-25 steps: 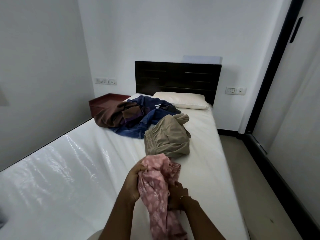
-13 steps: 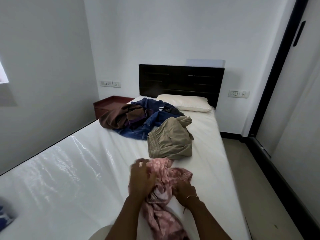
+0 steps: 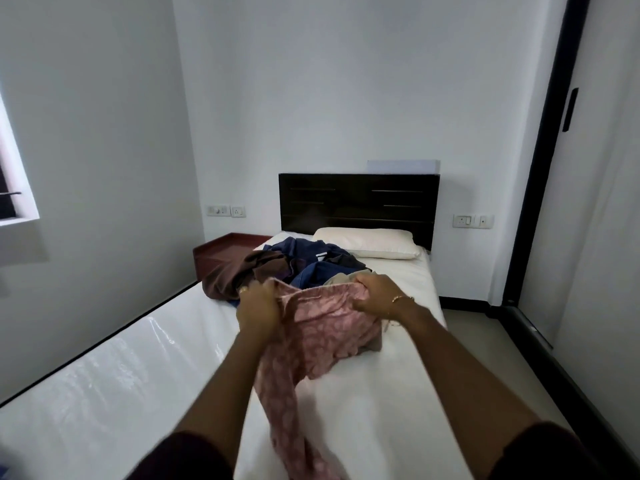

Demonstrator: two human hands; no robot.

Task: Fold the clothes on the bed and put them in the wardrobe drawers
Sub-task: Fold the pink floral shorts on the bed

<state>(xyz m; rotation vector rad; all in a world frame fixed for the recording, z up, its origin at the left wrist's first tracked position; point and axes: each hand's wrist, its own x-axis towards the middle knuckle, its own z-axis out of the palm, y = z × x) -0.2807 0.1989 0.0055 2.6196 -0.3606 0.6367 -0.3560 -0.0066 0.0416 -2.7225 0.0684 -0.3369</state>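
The person holds a pink patterned garment (image 3: 322, 327) up over the bed (image 3: 381, 410) with both hands. The left hand (image 3: 258, 306) has its fingers curled round one end of the garment's top edge, and the right hand (image 3: 375, 294) grips the other end in a closed fist, so the edge is stretched between the 2 hands. A thin gold bracelet (image 3: 401, 299) circles the right wrist. From the left hand a long stretch of the cloth hangs down toward the near edge of the bed, between the 2 forearms, and this part is blurred.

Behind the hands, toward the head of the bed, lies a heap of clothes: a brown garment (image 3: 235, 275) at the left edge, a dark blue garment (image 3: 311, 258) in the middle, and a beige garment (image 3: 341, 279) of which only a strip shows above the pink cloth. A cream pillow (image 3: 367, 242) lies at the head end, against the dark headboard (image 3: 358, 202). The right part of the bed carries a white sheet; the left part is a mattress in shiny plastic wrap (image 3: 104, 375). A reddish bedside table (image 3: 225, 251) stands by the far left corner of the bed. On the right side of the room stands a sliding wardrobe door (image 3: 606, 202) with a black frame.
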